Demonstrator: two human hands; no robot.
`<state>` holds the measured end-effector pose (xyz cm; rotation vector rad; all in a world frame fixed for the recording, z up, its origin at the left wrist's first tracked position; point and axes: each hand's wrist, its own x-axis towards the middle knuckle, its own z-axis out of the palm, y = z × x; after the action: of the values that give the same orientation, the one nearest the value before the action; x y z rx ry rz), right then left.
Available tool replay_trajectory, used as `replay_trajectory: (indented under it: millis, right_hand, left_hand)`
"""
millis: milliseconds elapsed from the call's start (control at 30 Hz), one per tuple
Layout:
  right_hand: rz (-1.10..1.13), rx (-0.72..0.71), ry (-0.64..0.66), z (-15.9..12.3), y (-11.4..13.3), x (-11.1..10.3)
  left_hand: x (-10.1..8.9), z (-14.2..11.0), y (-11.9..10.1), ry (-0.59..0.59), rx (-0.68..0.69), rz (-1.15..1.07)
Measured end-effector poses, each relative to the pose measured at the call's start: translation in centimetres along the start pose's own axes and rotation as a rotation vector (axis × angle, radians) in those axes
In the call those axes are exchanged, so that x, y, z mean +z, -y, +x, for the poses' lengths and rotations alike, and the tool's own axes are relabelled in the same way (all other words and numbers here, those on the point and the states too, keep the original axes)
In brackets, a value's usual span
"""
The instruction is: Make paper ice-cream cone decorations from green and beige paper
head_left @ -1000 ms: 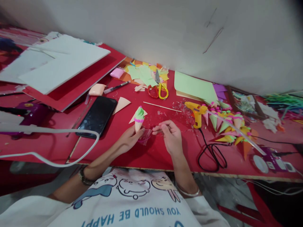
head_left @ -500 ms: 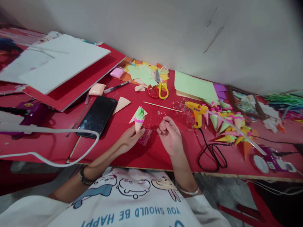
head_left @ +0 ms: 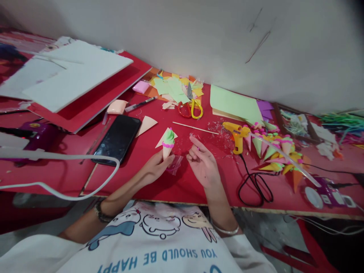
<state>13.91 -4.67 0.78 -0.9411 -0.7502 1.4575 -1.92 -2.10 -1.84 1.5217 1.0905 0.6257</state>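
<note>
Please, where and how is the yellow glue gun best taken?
Probably by its handle, with the right hand coming from the near side: the handle points that way, while the nozzle faces left and the clear stick extends right.

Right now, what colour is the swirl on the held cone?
Green: the swirl on the cone in the left hand; head view.

The right hand (head_left: pixel 206 163) has uncurled its forefinger.
</note>
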Motion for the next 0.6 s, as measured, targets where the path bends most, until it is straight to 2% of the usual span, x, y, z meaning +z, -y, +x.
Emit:
replay_trajectory:
  millis: [133, 333, 467, 600]
  right_hand:
    - [0.073, 0.023, -0.016, -0.04, 0.15, 0.14]
    - [0.302, 0.096, 0.010, 0.05, -0.23, -0.05]
    - [0.318, 0.126, -0.017, 0.00, -0.21, -0.16]
    - [0.325, 0.094, -0.031, -0.14, -0.26, -0.12]
  left_hand:
    - [-0.07, 0.01, 0.02, 0.010, 0.014, 0.016]
    - [0.00, -0.02, -0.34, 0.019, -0.010, 0.000]
    - [-0.02, -0.11, -0.51, 0.013, -0.006, 0.003]
    - [-0.10, -0.13, -0.31, 0.012, -0.005, 0.007]
